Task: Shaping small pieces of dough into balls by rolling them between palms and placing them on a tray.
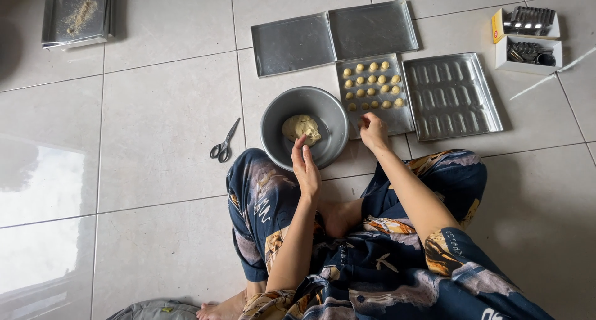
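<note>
Floor, tiled. Your left hand (pixel 306 166): open, flat, over rim of grey bowl (pixel 277 131) w/ dough lump (pixel 302 128). Your right hand (pixel 373 130): fingers curled at near edge of tray (pixel 402 118) w/ rows of dough balls (pixel 371 83). Scissors (pixel 225 142) left of bowl. Ridged tray (pixel 451 96) to the right.

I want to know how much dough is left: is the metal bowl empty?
No, a pale lump of dough lies in the metal bowl, just beyond the left hand.

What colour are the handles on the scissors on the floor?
The scissors have black handles, seen in the head view, left of the grey bowl.
</note>
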